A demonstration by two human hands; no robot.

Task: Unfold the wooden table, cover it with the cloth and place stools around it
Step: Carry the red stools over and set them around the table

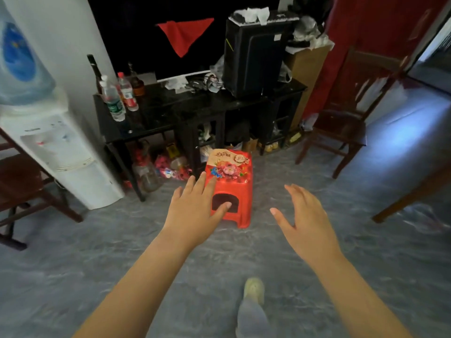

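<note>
1. At the far left a white water dispenser [52,147] stands against the wall with a blue-tinted bottle on top, and part of a dark wooden chair [23,189] shows beside it at the frame's edge.
2. Next comes a black cabinet [170,106] along the back wall, carrying several plastic bottles [114,98] at its left end; a red cloth [185,35] hangs above it against a dark screen, and a black computer tower [253,54] sits toward its right end.
3. The left hand [192,213] is stretched forward, palm down, fingers spread and holding nothing; in the view it overlaps the left side of the stool, though whether it touches the stool cannot be told.
4. The red plastic stool [234,181] stands upright on the grey floor [122,240], just in front of the cabinet, with a flower-printed label on its seat and a dark hand opening in its near side.
5. The right hand [305,220] is also extended, open and empty, fingers loosely spread, apart from the stool on its right.
6. Below, one pale shoe [255,289] rests on the floor.
7. At the right a brown wooden chair [346,113] stands near a red door [366,32].
</note>
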